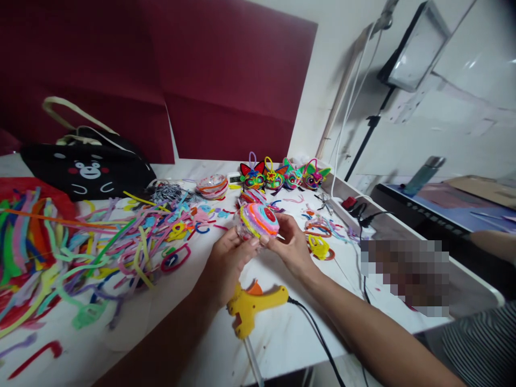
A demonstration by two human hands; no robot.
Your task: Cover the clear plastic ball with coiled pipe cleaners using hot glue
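Between both hands I hold a round ball (259, 219) wound with pipe cleaners in rings of red, blue, orange, purple and yellow; part of its surface looks clear. My left hand (231, 258) grips its lower left side with the thumb in front. On the right side, my right hand (291, 244) has its fingers closed around the edge. Just below the hands a yellow glue gun (256, 307) lies on the white table, a glue stick (253, 360) poking out of it. Another striped ball (252, 196) sits right behind the held one.
Loose pipe cleaners (100, 258) cover the left side of the table. A black bag (86, 169) stands at the back left. Several finished cat-faced ornaments (274, 174) line the back, near a clear striped ball (212, 186). A power strip (350, 215) and cables run along the right.
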